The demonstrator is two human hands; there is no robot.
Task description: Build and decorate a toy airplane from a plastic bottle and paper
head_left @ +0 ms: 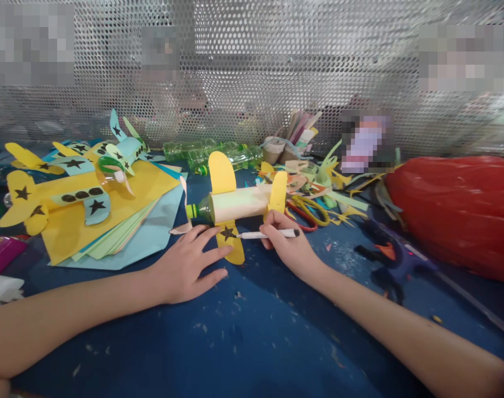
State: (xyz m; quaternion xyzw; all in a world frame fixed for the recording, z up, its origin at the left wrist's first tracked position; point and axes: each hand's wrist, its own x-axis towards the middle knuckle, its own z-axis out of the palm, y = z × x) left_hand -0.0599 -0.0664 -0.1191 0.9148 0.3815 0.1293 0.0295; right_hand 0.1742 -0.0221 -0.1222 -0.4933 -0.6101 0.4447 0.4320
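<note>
Blue tabletop (227, 342) spreads before the yellow wing's rounded tip (237, 256).

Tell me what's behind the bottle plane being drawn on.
Green bottles lie behind the bottle plane, paper scraps behind its tail. Its far yellow wing covers part of the bottles; that part can't be seen.

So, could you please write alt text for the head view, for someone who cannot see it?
A right hand holds a white marker at a black star on the yellow wing of a bottle plane, the left hand at the wing's edge. More decorated planes and colored paper lie at left, paper scraps at right.
</note>
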